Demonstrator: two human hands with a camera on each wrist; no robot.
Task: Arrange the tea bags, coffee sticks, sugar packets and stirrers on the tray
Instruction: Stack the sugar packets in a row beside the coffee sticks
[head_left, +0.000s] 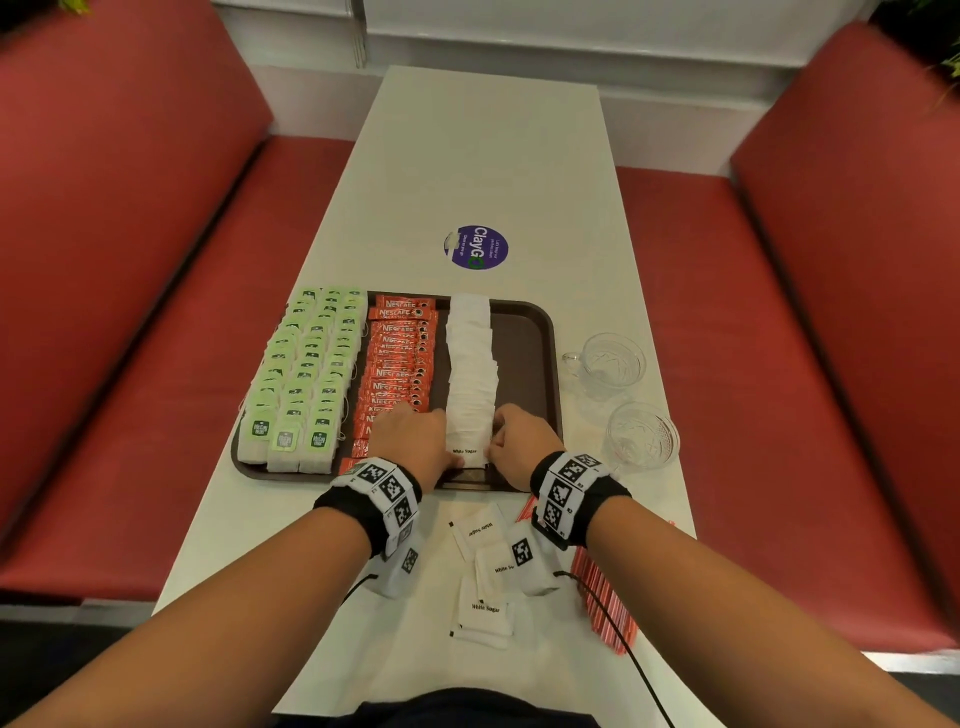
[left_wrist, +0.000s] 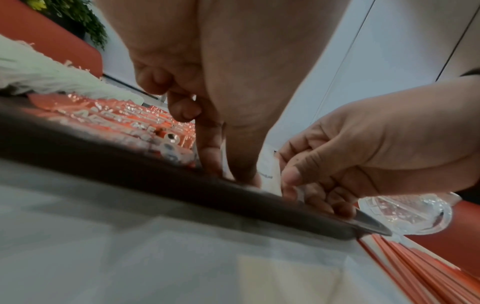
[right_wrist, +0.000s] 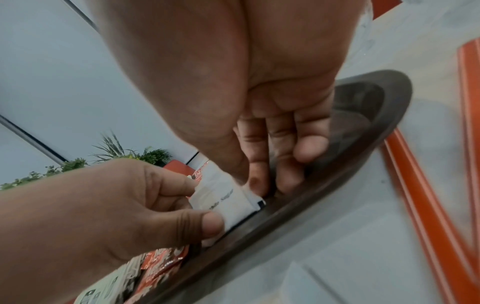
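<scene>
Squaring the sugar row: both hands worked at the near end of the white column.

Head view, tray (head_left: 540, 332): it lay on the white table (head_left: 493, 156); tea bags (head_left: 306, 374) filled its left part, coffee sticks (head_left: 400, 364) ran beside them, and sugar packets (head_left: 470, 358) formed an overlapping column right of centre. The right strip was bare.

Head view, hands: left hand (head_left: 415, 439) and right hand (head_left: 522, 441) flanked the nearest packet, touching its sides.

Head view, leftovers: loose packets (head_left: 485, 608) lay on the table near the body, and red stirrers (head_left: 605, 603) sat to their right, off the tray. Two glass cups (head_left: 605, 364) stood right of the tray.

Left wrist view, fingers: left forefinger and thumb reached down to the tray's near rim; the other fingers were curled. The packet itself was mostly hidden.

Right wrist view, nearest packet (right_wrist: 228, 201): left thumb and fingers pinched its left edge, while the right fingers (right_wrist: 283, 162), loosely extended, pressed its right edge against the tray floor.

Risk, judged: squeezing too hard could buckle the packet or shove the overlapped column out of line, and a left knuckle could nudge the coffee sticks just beside it.

Risk, later: the near sleeve cables could sweep loose packets off the table.
</scene>
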